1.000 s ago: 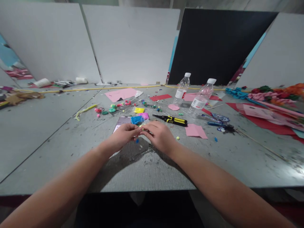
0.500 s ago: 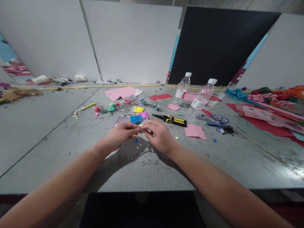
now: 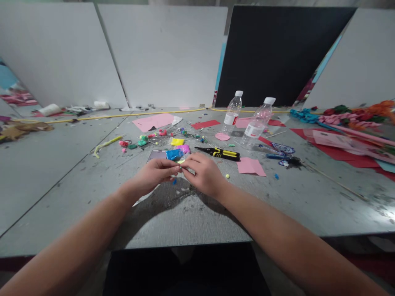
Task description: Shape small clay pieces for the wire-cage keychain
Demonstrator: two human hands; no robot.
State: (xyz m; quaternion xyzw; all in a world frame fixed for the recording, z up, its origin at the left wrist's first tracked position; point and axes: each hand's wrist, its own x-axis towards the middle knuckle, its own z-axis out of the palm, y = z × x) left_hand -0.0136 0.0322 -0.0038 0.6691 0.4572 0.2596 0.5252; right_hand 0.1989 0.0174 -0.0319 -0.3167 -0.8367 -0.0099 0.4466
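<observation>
My left hand (image 3: 158, 172) and my right hand (image 3: 204, 174) meet fingertip to fingertip above the table, both closed in a pinch. A tiny green piece of what looks like modelling clay (image 3: 180, 167) shows between the fingertips; most of it is hidden. Just beyond the fingers lie a blue clay packet (image 3: 174, 154), a pink one (image 3: 184, 149) and a yellow one (image 3: 177, 142). A phone (image 3: 157, 155) rests flat behind my left hand, partly covered by it. Small blue crumbs (image 3: 174, 181) lie under the hands.
A black-and-yellow tool (image 3: 220, 153) lies beyond my right hand, beside a square of pink paper (image 3: 251, 166). Two clear bottles (image 3: 232, 117) stand farther back. Bead-like coloured clay bits (image 3: 142, 141) and a yellow-green strip (image 3: 106, 144) lie left. Red paper (image 3: 336, 152) and blue-handled pliers (image 3: 277, 156) are right.
The view has shifted slightly, so the scene sits a little farther left. Both hands stay pinched together, and the green piece now shows more clearly between the fingertips.
</observation>
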